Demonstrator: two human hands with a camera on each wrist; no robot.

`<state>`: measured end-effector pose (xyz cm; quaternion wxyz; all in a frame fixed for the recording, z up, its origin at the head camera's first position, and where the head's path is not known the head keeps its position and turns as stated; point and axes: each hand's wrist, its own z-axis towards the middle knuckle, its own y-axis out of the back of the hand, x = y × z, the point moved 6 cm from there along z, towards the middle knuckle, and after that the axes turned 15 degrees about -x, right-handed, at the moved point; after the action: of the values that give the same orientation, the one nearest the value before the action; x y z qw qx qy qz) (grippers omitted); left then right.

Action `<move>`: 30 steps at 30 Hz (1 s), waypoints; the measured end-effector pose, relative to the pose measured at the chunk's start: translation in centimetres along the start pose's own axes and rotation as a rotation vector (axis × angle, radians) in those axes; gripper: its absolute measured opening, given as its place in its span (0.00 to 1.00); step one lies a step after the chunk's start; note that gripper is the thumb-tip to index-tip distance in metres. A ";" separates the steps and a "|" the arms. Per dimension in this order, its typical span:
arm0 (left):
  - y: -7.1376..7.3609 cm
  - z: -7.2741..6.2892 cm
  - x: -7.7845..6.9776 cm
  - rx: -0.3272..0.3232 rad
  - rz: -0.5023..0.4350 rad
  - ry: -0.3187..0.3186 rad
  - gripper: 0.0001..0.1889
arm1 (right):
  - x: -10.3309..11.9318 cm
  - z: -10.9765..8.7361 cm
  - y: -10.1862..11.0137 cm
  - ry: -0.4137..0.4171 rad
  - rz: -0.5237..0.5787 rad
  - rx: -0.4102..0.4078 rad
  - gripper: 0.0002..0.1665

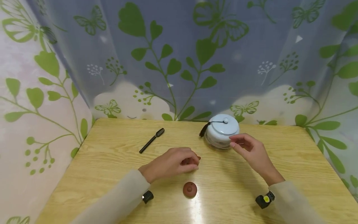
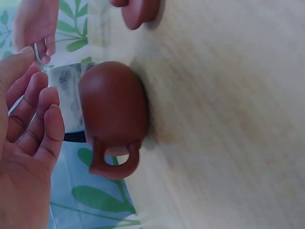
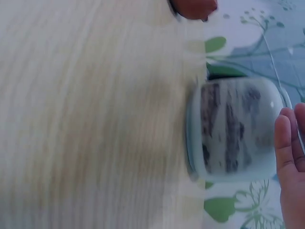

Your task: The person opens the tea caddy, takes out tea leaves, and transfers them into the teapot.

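Note:
My left hand point(image 1: 176, 160) hovers over a reddish-brown clay teapot point(image 2: 114, 105), its fingers loosely bent with nothing between them. In the head view that hand hides nearly all of the pot, while the left wrist view shows its rounded body and loop handle. The pot's small knobbed lid point(image 1: 190, 189) lies apart on the table, nearer to me. Beside a pale lidded jar point(image 1: 221, 137) with a black tassel is my right hand point(image 1: 253, 152), fingers relaxed and holding nothing. Whether its fingertips touch the jar, I cannot tell.
A slim black tool with a scoop-like end point(image 1: 152, 140) lies on the wooden table point(image 1: 112, 161), left of the teapot. Behind the table's back edge hangs a blue curtain point(image 1: 179, 68) with green leaves; similar cloth borders both sides.

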<state>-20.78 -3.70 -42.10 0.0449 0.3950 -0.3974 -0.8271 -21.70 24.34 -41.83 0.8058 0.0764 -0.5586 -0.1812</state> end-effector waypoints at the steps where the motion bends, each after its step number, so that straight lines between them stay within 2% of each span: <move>1: 0.0 0.3 0.0 0.000 0.011 0.002 0.07 | 0.0 0.1 0.4 0.002 -0.002 -0.008 0.15; 9: 0.6 3.4 0.0 -0.026 0.071 0.027 0.10 | -1.3 1.5 3.2 0.007 -0.039 -0.060 0.19; 14: 1.0 5.3 0.1 -0.040 0.114 0.003 0.09 | -2.4 2.1 3.8 -0.001 -0.056 -0.096 0.22; 17: 1.2 6.2 0.3 -0.046 0.126 0.012 0.10 | -3.2 2.4 3.9 -0.019 -0.074 -0.098 0.25; 22: 1.4 7.7 0.7 -0.067 0.125 0.048 0.13 | -4.4 3.2 3.8 -0.069 -0.108 -0.057 0.34; 30: 1.9 9.6 0.9 -0.110 0.126 0.043 0.16 | -6.0 4.7 2.3 -0.184 -0.055 0.096 0.54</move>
<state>-28.44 0.60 -37.73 0.1271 0.3839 -0.3743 -0.8345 -27.41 29.09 -44.65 0.7412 0.1136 -0.6359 -0.1826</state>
